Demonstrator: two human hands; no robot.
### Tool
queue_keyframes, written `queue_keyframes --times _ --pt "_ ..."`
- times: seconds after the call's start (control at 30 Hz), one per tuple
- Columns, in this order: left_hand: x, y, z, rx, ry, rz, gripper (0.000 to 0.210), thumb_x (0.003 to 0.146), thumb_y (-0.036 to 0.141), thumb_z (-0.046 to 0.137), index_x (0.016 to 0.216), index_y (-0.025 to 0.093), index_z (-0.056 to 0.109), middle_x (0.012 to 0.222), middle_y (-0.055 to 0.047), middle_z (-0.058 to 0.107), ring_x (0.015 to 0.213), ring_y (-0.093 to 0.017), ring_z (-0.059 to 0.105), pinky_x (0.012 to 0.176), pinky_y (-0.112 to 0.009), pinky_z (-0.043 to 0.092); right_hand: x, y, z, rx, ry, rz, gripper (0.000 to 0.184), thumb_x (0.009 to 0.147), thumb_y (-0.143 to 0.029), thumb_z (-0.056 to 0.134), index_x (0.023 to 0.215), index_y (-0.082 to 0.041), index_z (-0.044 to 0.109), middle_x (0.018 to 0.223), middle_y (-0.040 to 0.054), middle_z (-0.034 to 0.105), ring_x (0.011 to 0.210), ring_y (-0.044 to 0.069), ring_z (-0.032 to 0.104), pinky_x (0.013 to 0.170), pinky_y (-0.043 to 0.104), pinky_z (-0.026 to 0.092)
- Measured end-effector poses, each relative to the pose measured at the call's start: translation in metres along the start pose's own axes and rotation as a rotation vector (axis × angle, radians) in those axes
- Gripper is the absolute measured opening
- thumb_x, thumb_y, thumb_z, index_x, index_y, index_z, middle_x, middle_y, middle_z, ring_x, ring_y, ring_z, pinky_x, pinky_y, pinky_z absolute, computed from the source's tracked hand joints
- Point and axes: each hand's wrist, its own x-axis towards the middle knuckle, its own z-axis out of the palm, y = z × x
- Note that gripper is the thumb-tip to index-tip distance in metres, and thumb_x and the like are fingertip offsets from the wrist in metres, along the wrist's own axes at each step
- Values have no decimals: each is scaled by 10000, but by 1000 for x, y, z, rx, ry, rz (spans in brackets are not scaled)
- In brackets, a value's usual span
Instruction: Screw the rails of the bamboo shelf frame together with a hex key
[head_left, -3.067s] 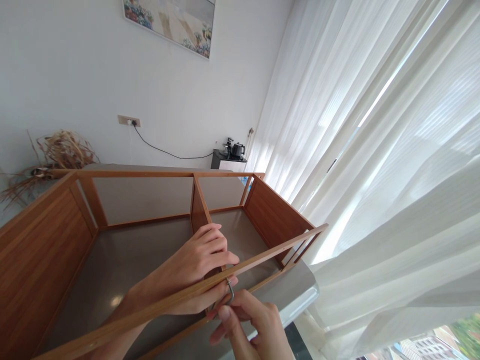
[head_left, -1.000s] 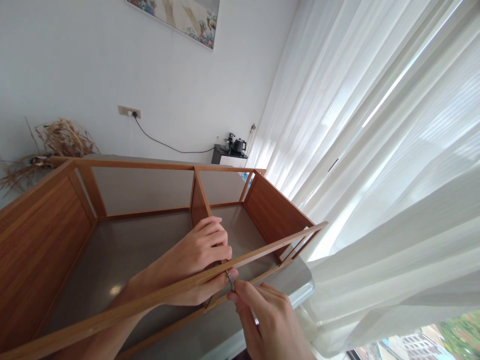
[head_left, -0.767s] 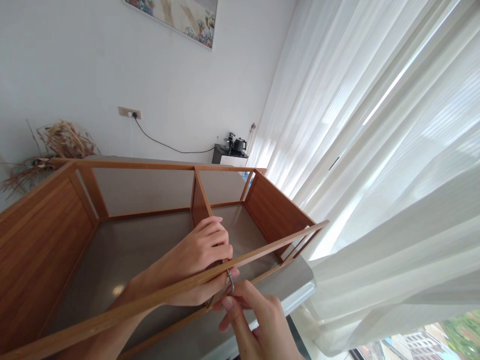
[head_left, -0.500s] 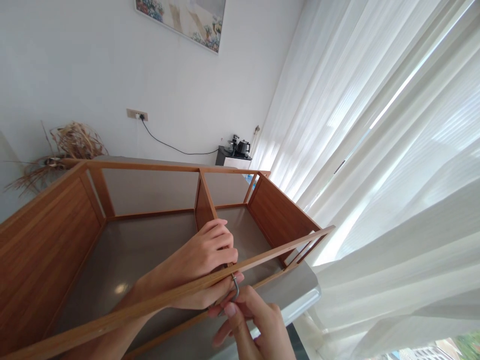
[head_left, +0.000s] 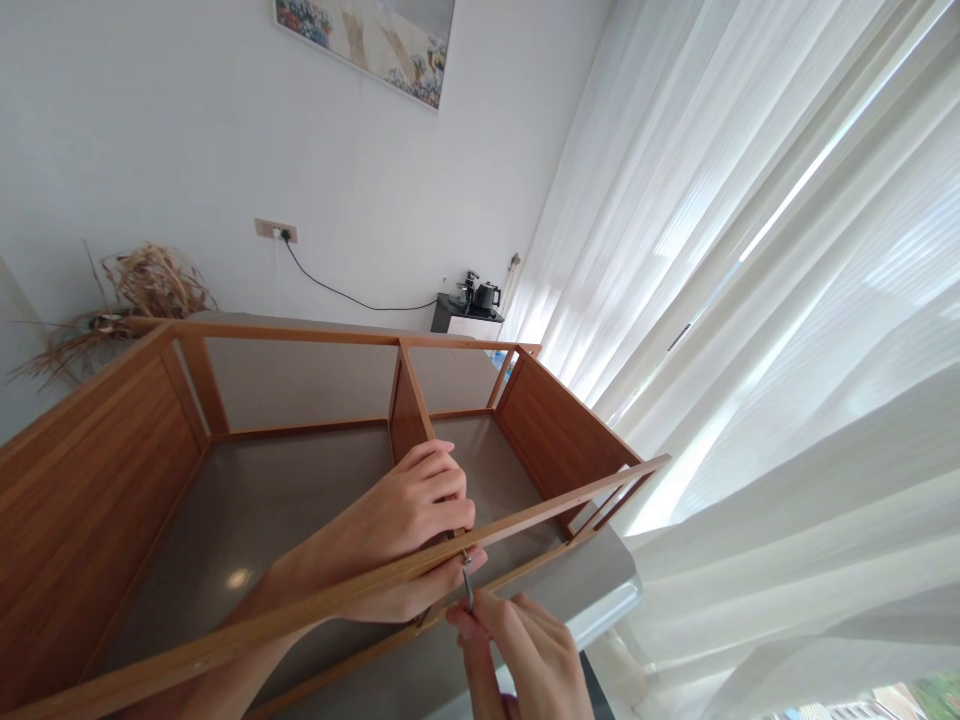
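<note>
A wooden furniture frame (head_left: 300, 333) with side panels and a middle divider (head_left: 411, 405) stands on a grey tabletop. My left hand (head_left: 420, 505) is closed around the near end of the divider, its thumb under the front rail (head_left: 352, 592). Between the fingertips of my right hand (head_left: 525, 650) is a bent metal hex key (head_left: 469, 588). The key's upper end meets a small bolt (head_left: 466, 557) at the rail, just above the left thumb tip. The palm side of both hands is hidden.
Sheer white curtains (head_left: 712, 280) hang along the right. Dried plants (head_left: 154, 285) lie by the frame's far left corner. A black kettle (head_left: 487, 296) stands on a small cabinet (head_left: 465, 322) at the back, with a cord running to the wall socket (head_left: 275, 230).
My right hand has shifted slightly right and turned, swinging the hex key's lower arm round. The left hand stays in place on the divider.
</note>
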Motion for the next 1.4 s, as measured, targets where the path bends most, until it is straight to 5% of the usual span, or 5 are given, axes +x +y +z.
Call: queue_keyframes --times 0.4,0.8,1.0,1.23,1.4 --pt "-2 0 0 18 15 -5 194 937 277 569 759 202 546 791 1 537 833 -169 514 1175 -437 329 24 15 -38 -324 -240 -231 246 1002 -57 401 1114 -143 603 925 74 741 575 136 564 578 267 429" --pt "-3 -1 2 -3 -21 -18 191 951 257 537 770 194 536 805 -2 539 850 -168 510 1191 -461 282 52 8 -66 -491 -409 -394 337 1023 -114 321 1071 -104 654 794 78 690 565 171 593 527 316 422" --pt "-2 -1 2 14 -3 -18 227 962 291 542 756 197 524 788 1 526 825 -169 508 1188 -455 300 37 13 -47 -229 -384 -193 229 1042 -108 386 1074 -166 606 701 -6 643 502 130 520 518 257 418" --pt "-5 -3 2 4 -26 -15 203 963 285 552 781 197 534 813 4 518 873 -166 506 1215 -447 279 11 1 -14 279 -388 273 212 1072 -280 447 955 -224 614 674 -31 697 469 80 647 435 131 405" --pt "-6 -4 1 -12 -60 -17 242 994 310 512 784 191 522 835 -6 516 914 -171 500 1237 -469 233 -1 -10 5 541 -323 554 279 1077 -408 461 970 -227 644 707 -22 747 487 116 716 513 135 507"
